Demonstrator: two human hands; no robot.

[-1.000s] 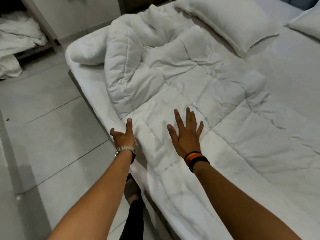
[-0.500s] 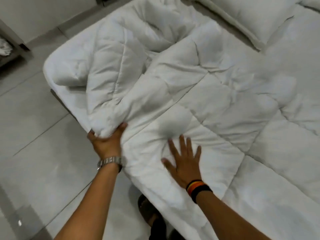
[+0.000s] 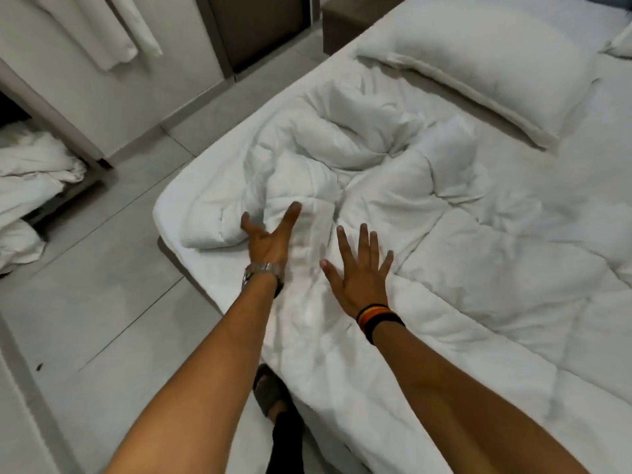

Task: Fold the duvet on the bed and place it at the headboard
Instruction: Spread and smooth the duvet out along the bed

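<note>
Duvet (image 3: 427,268): bunched near the bed's (image 3: 178,200) left edge, below the pillow (image 3: 478,73).
Left hand (image 3: 270,241): grip spread, holding nothing.
Right hand (image 3: 362,278): fingers spread flat on duvet.
Risk: the puffy lump could slide off onto the floor (image 3: 102,268).

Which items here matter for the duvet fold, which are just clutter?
Job: duvet, bed, left hand and right hand, both open on the duvet.
Lying about: pillow, linen heap by the wall, hanging cloth, nightstand.
</note>
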